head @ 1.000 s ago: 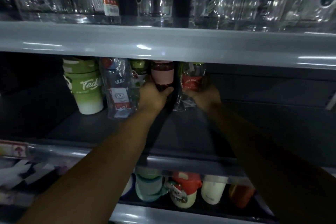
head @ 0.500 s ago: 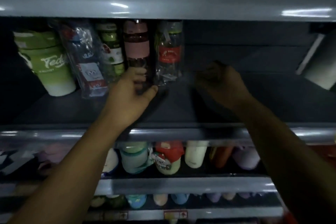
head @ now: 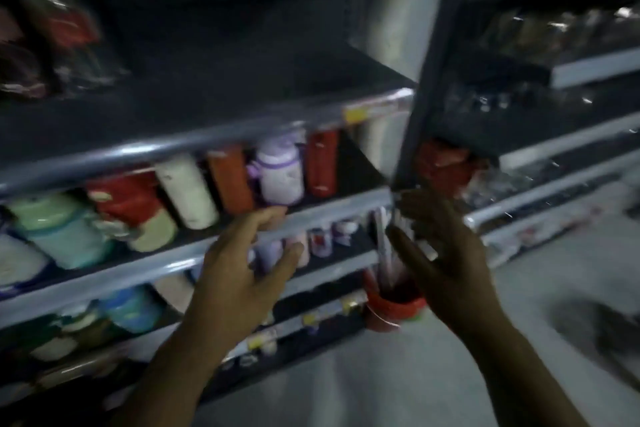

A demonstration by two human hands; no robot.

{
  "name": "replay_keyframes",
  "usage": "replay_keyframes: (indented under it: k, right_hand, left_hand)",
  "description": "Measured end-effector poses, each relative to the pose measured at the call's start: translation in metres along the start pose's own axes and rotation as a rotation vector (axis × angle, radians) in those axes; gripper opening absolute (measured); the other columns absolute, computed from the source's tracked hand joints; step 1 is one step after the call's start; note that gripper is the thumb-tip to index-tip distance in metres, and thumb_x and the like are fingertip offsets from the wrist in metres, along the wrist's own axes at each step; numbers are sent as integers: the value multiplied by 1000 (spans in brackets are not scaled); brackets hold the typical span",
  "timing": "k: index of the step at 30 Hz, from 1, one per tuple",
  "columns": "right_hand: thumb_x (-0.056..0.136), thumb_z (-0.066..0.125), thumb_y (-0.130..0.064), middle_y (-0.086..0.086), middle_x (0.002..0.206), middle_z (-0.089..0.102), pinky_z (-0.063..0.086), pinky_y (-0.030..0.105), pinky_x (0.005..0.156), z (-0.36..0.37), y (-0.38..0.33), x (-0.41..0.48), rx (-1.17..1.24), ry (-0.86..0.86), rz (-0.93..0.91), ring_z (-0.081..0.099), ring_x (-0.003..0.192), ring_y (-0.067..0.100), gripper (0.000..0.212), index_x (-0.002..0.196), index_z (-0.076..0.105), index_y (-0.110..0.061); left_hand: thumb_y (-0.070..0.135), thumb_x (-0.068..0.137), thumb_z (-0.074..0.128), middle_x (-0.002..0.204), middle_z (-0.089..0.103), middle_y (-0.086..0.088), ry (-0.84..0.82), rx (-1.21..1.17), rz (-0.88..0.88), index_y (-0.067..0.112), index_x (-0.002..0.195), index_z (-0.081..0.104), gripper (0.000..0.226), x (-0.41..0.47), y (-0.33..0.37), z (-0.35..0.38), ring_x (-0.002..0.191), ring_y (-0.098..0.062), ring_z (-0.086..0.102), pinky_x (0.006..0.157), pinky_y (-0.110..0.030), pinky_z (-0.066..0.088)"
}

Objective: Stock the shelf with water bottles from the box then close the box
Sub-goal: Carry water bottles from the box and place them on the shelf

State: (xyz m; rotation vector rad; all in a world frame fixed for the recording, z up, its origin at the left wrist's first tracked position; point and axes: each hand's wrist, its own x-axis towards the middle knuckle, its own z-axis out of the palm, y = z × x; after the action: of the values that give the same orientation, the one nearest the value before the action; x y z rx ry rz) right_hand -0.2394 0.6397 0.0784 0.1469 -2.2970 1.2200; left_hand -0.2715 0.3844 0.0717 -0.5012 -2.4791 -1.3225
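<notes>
Both my hands hang empty in front of the lower shelves, fingers spread. My left hand is before the grey shelf rail. My right hand is beside the dark upright post. The wrapped water bottles stand blurred at the far left of the dark upper shelf, well away from both hands. No box is in view.
The shelf below holds flasks and cups: white, orange, purple, red. A red bucket with sticks stands on the grey floor. More shelving runs to the right.
Both hands have let go of the bottles and pulled back and down from the upper shelf. The view has swung down and to the right, toward the floor.
</notes>
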Motion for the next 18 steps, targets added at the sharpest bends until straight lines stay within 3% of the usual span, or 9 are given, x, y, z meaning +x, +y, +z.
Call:
replay_keyframes:
  k: [3,6,9,13,16,18]
  right_hand:
    - [90,70,-36,-14,109,67,58,36,79,-53,57,-62,-68,76,222,67,97,7,31,118,62,-26]
    - [88,77,-22,-28,117,60,57,35,87,-107,99,-120,-176,159,344,64,106,3,41,121,58,-37]
    - [89,76,-28,-18,123,61,57,35,90,-159,123,-168,-258,253,532,63,109,4,42,127,58,-28]
    - [92,70,-36,-14,127,61,53,35,97,-227,148,-226,-344,428,764,61,115,6,43,131,56,-27]
    - [96,66,-39,-13,132,58,49,29,96,-274,161,-266,-461,504,918,57,120,9,44,136,53,-27]
    - [96,65,-39,-7,133,57,50,31,92,-304,170,-287,-564,524,1018,57,119,14,45,137,53,-23]
  left_hand:
    - [45,87,72,117,68,17,-153,-124,3,26,121,65,40,-21,26,93,113,-7,64,93,-16,47]
    - [56,82,69,116,67,24,-325,-223,-26,36,121,63,44,-37,59,176,111,-2,63,91,-15,49]
    - [64,78,70,115,66,23,-520,-255,-30,43,119,62,47,-50,93,252,108,-1,63,91,-23,54]
    - [39,85,81,117,67,13,-750,-227,65,28,121,65,40,-57,144,344,104,7,62,89,-11,49]
    - [50,82,71,119,63,20,-922,-188,184,37,121,62,42,-65,181,423,107,0,61,94,-31,53]
    - [42,87,75,120,58,26,-1050,-175,293,40,120,61,36,-76,210,476,110,0,58,98,-34,52]
